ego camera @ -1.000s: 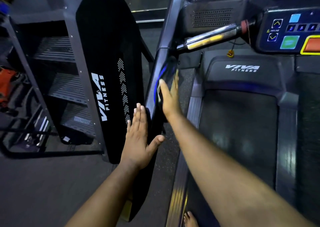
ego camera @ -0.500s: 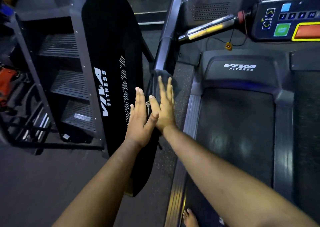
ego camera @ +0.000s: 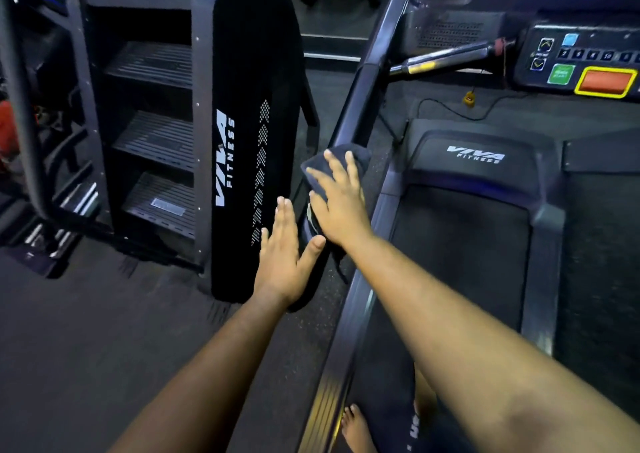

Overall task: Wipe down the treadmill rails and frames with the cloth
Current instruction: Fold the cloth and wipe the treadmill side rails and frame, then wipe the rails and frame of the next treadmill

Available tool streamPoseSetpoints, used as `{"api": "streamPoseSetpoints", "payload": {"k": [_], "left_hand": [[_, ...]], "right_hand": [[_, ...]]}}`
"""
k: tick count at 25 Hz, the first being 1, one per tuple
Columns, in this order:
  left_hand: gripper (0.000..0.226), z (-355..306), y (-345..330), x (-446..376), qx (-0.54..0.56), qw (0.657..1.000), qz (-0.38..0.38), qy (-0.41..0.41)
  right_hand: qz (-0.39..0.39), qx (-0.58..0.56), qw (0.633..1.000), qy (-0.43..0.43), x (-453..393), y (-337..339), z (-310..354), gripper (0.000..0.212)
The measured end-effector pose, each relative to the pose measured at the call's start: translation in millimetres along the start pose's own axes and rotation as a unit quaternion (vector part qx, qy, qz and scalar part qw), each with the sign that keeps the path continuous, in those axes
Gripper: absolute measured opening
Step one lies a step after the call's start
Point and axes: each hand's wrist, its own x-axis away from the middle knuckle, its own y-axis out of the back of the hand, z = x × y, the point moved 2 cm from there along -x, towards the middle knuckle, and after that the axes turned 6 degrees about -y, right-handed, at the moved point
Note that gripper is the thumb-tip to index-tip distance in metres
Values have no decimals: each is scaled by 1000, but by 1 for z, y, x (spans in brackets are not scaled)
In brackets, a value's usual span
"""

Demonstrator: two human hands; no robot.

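At the bottom edge of the frame, a bare foot (ego camera: pixel 355 428) stands on the treadmill's left side rail (ego camera: pixel 341 355), which runs from the bottom centre up toward the middle. Two bare forearms reach up from the lower edge. The left hand (ego camera: pixel 282 262) lies in the centre of the frame, fingers straight and together, thumb spread to the right, flat against the outer face of the treadmill's upright post (ego camera: pixel 363 106); it holds nothing. Just up and to the right of it, the right hand (ego camera: pixel 341 203) presses a dark cloth (ego camera: pixel 346 156) against the same post with its fingers straight and slightly spread, not curled round it. The cloth is bunched over the post's lower part, showing above and to the left of the fingertips. The post's long axis slants from the frame's centre up to the top, leaning right, its upper end pointing at the top edge. Right of the hands lies the dark running belt (ego camera: pixel 460 262), with a motor cover (ego camera: pixel 476 156) marked VIVA FITNESS beyond it. In the upper right are a metal handlebar (ego camera: pixel 446 58) and the console (ego camera: pixel 585 61), with green and orange buttons. On the left stands a black stair machine (ego camera: pixel 242 134).
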Motion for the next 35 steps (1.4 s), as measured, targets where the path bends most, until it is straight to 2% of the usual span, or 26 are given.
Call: {"api": "streamPoseSetpoints", "payload": {"k": [5,8,10,12,14,16,17,20,21,24,26,29,32,35], "left_hand": [[118,11,1,45,167,981,30,91],[106,13,4,55,315,938,15,146],[95,8,8,67,377,906,-28,190],[73,1,11,80,416,884,-82,199],[68,1,10,87,429,877,-104,189],[72,-3,13,91,414,888,-105,171],[64,-11,17,93,418,889,-97,158],[14,-58,32,99,476,871,-65,99],[11,-69,33,97,495,863,-54,86],[19,-108,33,78,545,835,-21,72],[21,-139,29,61,555,829,-6,74],[28,-176,10,36,557,828,5,65],[40,-209,-9,13,501,863,55,25],[26,-247,-24,-14,482,875,41,22]], "right_hand": [[55,42,997,40,88,-17,20,51],[113,72,990,36,124,-20,32,56],[162,86,982,44,139,-15,38,62],[198,64,977,49,152,-6,40,71],[198,12,979,42,166,6,39,74],[164,-45,985,20,183,24,37,68],[127,-75,989,6,190,37,35,64],[13,-166,982,-84,198,85,26,64],[2,-200,972,-122,197,98,24,68],[-4,-353,914,-199,188,132,10,78],[-29,-425,881,-205,180,158,-6,67],[-67,-456,871,-171,169,200,-27,30],[-120,-436,876,-167,156,240,-48,17],[-153,-411,882,-175,141,277,-72,9]]}}
